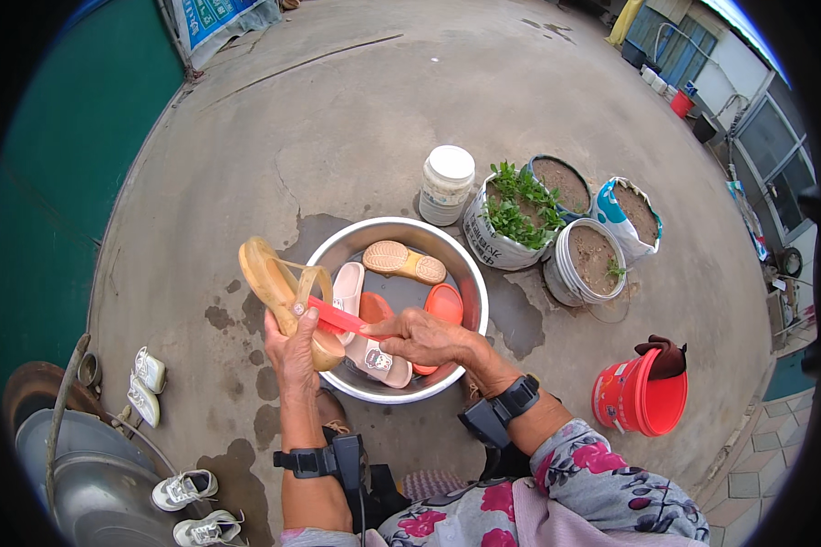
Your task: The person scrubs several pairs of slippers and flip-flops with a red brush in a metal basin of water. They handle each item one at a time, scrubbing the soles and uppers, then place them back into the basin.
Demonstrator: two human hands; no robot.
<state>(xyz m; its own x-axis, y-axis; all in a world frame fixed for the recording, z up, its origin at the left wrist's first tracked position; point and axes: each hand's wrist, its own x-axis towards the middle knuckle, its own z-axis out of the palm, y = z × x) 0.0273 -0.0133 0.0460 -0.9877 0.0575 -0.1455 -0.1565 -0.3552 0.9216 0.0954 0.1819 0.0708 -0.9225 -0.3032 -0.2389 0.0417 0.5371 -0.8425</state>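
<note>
My left hand (pixel 293 352) grips a yellowish plastic sandal (pixel 265 273) by its side, at the left rim of a metal basin (pixel 480 301). My right hand (pixel 417 336) holds a red brush (pixel 339 316), its bristles down against the sandal near the strap. Inside the basin, with some water, lie a matching sandal (pixel 404 262) sole up, a pink slide (pixel 347 294) and another pink slide (pixel 383 362) with a cartoon patch, and orange-red footwear (pixel 443 304), partly hidden by my right hand and the brush.
Beyond the basin stand a white lidded jar (pixel 446 184), a sack of green plants (pixel 513 219) and several soil-filled containers (pixel 594 263). A red bucket (pixel 616 396) with a dark cloth is at right. White shoes (pixel 147 386), more shoes (pixel 186 489) and large metal basins (pixel 89 472) are at left.
</note>
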